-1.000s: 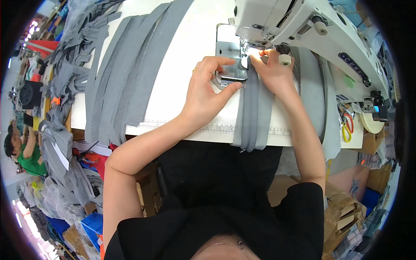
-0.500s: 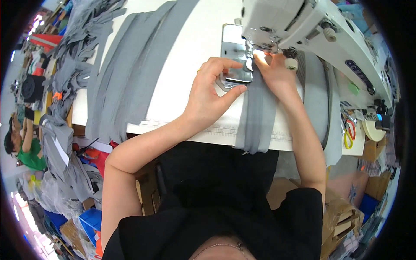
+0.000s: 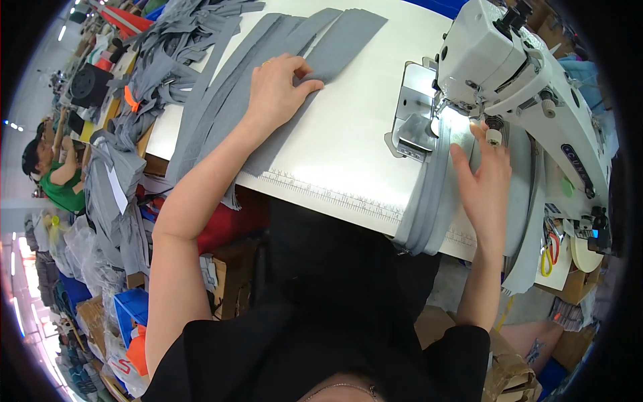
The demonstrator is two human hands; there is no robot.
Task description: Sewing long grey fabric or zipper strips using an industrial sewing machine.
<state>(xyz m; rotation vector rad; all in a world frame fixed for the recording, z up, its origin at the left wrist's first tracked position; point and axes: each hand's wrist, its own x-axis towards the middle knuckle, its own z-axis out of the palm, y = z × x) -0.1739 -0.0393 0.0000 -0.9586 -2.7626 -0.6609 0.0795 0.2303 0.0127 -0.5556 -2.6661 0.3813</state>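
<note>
My left hand point(image 3: 278, 87) lies fingers-down on a stack of long grey fabric strips point(image 3: 228, 114) spread over the left part of the white table point(image 3: 341, 147). My right hand point(image 3: 483, 181) rests flat, fingers up, on a folded grey strip point(image 3: 432, 201) that runs under the presser foot of the white sewing machine point(image 3: 509, 60) and hangs over the table's front edge. A metal folder guide point(image 3: 412, 130) sits just left of the needle area.
A tangled heap of grey cloth pieces point(image 3: 147, 74) spills off the table's left end. Scissors with coloured handles point(image 3: 549, 248) and a tape roll point(image 3: 586, 251) lie at the right. Another person in green point(image 3: 57, 181) sits far left among bags and boxes.
My left hand left the strip at the needle and moved far left onto the stack of grey strips. My right hand stays by the presser foot.
</note>
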